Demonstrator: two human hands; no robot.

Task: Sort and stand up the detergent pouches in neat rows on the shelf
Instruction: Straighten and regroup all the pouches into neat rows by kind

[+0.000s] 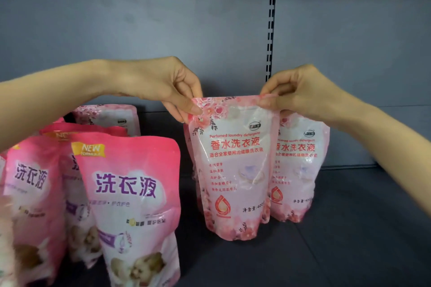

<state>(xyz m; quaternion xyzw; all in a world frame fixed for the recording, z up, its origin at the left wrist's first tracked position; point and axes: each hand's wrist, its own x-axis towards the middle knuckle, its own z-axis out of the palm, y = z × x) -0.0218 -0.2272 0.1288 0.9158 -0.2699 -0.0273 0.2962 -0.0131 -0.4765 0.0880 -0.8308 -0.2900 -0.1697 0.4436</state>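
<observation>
Standing beyond the deep-pink pouches at the shelf's front-left edge, a floral pouch is pinched at its top corners by left hand and right hand, just ahead of its twin; next, probably, release it upright and aligned.

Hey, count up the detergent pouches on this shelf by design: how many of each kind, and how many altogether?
Pale floral pouches: 3, counting the held pouch pinched by the left hand and right hand, one to its right and one at the back left.
Bright pink pouches: 3, at the front, left and between them behind.
Total: 6 clearly showing; slivers behind may be more.
</observation>
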